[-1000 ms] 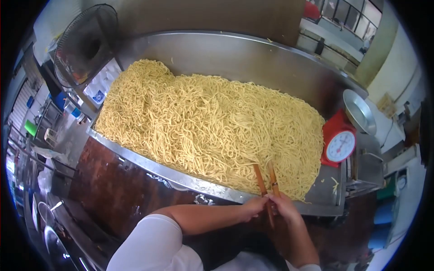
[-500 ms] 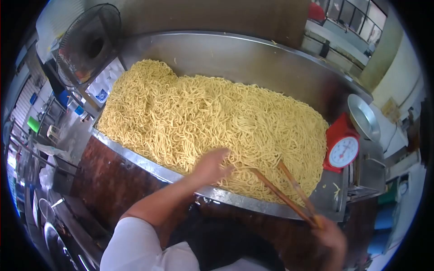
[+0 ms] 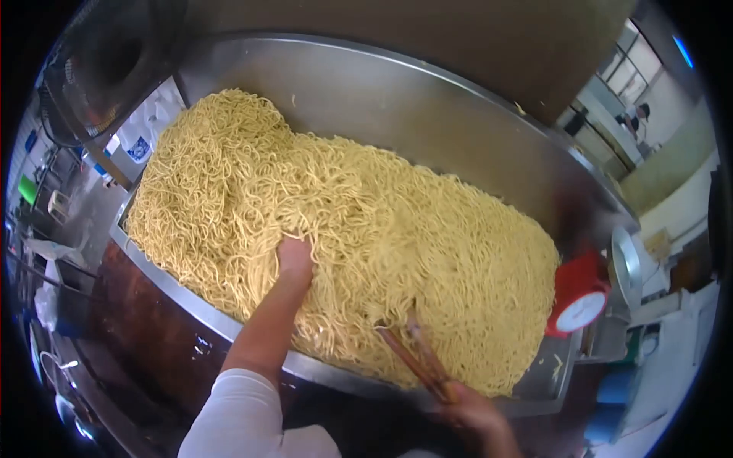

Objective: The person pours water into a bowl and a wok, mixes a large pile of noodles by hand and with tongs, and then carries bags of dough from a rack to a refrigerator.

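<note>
A deep mass of yellow noodles (image 3: 382, 229) fills most of a long steel trough (image 3: 183, 298). Buried to about the knuckles in the noodles, left of the middle, is my left hand (image 3: 295, 259); strands lie over its fingers and hide them. My right hand (image 3: 475, 412), a little blurred, is closed around a pair of long wooden chopsticks (image 3: 416, 366) at the trough's near edge. Their tips are sunk in the noodles, right of my left hand, and cannot be seen.
A red dial scale (image 3: 578, 294) with a metal pan (image 3: 626, 263) stands at the trough's right end. Beyond the left end is a dark fan (image 3: 107, 53), with white plastic bags (image 3: 149, 122) near it. Another person (image 3: 637, 122) is far off at upper right.
My left hand has moved left and away from me, its fingers now sunk in the noodles. My right hand and the chopsticks have shifted left. The view has tilted.
</note>
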### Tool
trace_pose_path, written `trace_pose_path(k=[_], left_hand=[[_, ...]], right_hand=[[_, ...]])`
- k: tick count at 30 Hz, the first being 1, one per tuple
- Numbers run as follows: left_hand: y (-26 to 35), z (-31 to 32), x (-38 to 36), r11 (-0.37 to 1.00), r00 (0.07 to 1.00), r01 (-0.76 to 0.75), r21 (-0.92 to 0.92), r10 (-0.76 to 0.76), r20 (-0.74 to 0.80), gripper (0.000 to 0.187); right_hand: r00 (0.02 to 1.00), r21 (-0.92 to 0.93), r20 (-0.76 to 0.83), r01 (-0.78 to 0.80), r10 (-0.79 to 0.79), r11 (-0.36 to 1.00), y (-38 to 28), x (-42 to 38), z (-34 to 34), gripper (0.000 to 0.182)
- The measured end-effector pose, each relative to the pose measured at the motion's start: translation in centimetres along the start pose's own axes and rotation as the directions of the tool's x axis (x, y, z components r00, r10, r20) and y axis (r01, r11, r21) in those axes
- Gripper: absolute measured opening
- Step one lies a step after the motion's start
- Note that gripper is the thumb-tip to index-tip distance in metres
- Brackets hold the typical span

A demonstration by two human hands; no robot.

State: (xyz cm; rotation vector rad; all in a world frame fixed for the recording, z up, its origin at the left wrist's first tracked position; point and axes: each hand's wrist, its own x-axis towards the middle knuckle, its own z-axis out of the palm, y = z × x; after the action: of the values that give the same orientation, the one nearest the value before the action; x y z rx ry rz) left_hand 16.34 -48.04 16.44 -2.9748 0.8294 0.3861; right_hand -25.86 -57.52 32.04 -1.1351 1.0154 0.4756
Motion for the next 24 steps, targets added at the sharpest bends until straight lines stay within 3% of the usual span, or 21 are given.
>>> trace_pose_path(k=[1,2,3,4,5,6,7,8,10,12,14,16,18,19,20,21,22,23,24], left_hand=[[-0.6,3.4,4.5,0.856,0.995,-0.029,-0.517,-0.026,-0.098,0.040],[-1.3,5.2,7.3,0.469,0.982,-0.101,-0.877,-0.096,-0.164,0.037],[-2.0,4.7,8.3,0.897,0.885,-0.287,-0.335,0.114,-0.452,0.037],[-2.2,3.6,9.0,0.885,0.735,-0.272,0.376,0.444,-0.513,0.037],[-2.3,0.8,9.4,0.891,0.738,-0.275,0.361,0.436,-0.514,0.037],[-2.3,-3.7,9.6,0.941,0.881,-0.328,0.085,0.337,-0.333,0.038],[-2.7,-7.3,9.8,0.936,0.955,-0.294,-0.195,0.277,-0.109,0.040],[-3.4,-9.5,9.7,0.935,0.957,-0.286,-0.208,0.268,-0.109,0.040],[-4.9,-12.0,8.8,0.766,0.860,-0.454,-0.454,0.510,0.001,0.043],[-5.0,-11.4,6.7,0.830,0.880,-0.428,-0.358,0.473,0.045,0.042],[-5.0,-11.2,3.7,0.850,0.841,-0.428,-0.308,0.499,0.208,0.053],[-5.6,-11.4,2.4,0.837,0.808,-0.425,-0.345,0.523,0.271,0.058],[-5.6,-13.4,1.5,0.820,0.767,-0.425,-0.383,0.551,0.329,0.062],[-5.1,-15.9,1.2,0.834,0.717,-0.428,-0.348,0.548,0.431,0.062],[-4.5,-18.1,1.1,0.845,0.660,-0.434,-0.313,0.535,0.527,0.062],[-3.8,-19.4,1.3,0.908,0.669,-0.307,-0.285,0.419,0.614,0.064],[-3.8,-20.5,1.4,0.867,0.741,-0.428,-0.253,0.497,0.450,0.063],[-3.5,-21.2,1.8,0.812,0.762,-0.551,-0.192,0.584,0.280,0.062],[-3.2,-21.1,2.8,0.776,0.780,-0.582,-0.245,0.617,0.103,0.063]], right_hand=[[0.997,-0.017,0.016,0.077,-0.077,0.997,-2.8,2.7,1.8,0.045],[0.988,-0.027,0.033,0.149,-0.148,0.989,-5.3,5.4,3.3,0.048],[0.992,0.097,0.074,0.099,-0.106,0.990,-8.2,7.9,4.6,0.049],[0.991,0.215,0.116,0.044,-0.071,0.976,-11.1,9.5,5.6,0.050],[0.993,0.205,0.106,0.038,-0.060,0.978,-13.8,9.8,6.6,0.050],[0.986,0.314,0.155,0.006,-0.057,0.949,-16.2,9.5,7.5,0.054],[0.976,0.417,0.206,-0.025,-0.067,0.908,-17.4,9.2,8.3,0.058],[0.977,0.404,0.203,-0.029,-0.059,0.914,-17.6,8.9,8.5,0.058],[0.956,0.437,0.282,-0.055,-0.078,0.898,-17.7,8.2,7.6,0.061],[0.960,0.367,0.254,0.013,-0.114,0.930,-14.2,7.7,6.1,0.059],[0.977,0.267,0.205,0.001,-0.058,0.964,-9.9,6.6,4.7,0.059],[0.979,0.066,0.197,-0.075,0.061,0.995,-5.1,5.5,2.5,0.063],[0.982,0.149,0.183,-0.074,0.046,0.986,-0.5,4.3,0.0,0.061],[0.985,0.230,0.170,-0.079,0.040,0.970,1.2,3.8,-1.0,0.060],[0.985,0.230,0.167,-0.070,0.032,0.971,2.6,3.4,-1.8,0.060],[0.987,0.108,0.161,-0.003,-0.014,0.994,3.8,3.2,-2.5,0.056],[0.985,-0.010,0.159,0.062,-0.059,0.998,4.8,3.0,-3.2,0.053],[0.987,0.017,0.146,0.066,-0.068,0.998,5.1,2.4,-3.6,0.053],[0.989,0.114,0.131,-0.076,0.060,0.991,5.6,1.5,-3.8,0.047]])
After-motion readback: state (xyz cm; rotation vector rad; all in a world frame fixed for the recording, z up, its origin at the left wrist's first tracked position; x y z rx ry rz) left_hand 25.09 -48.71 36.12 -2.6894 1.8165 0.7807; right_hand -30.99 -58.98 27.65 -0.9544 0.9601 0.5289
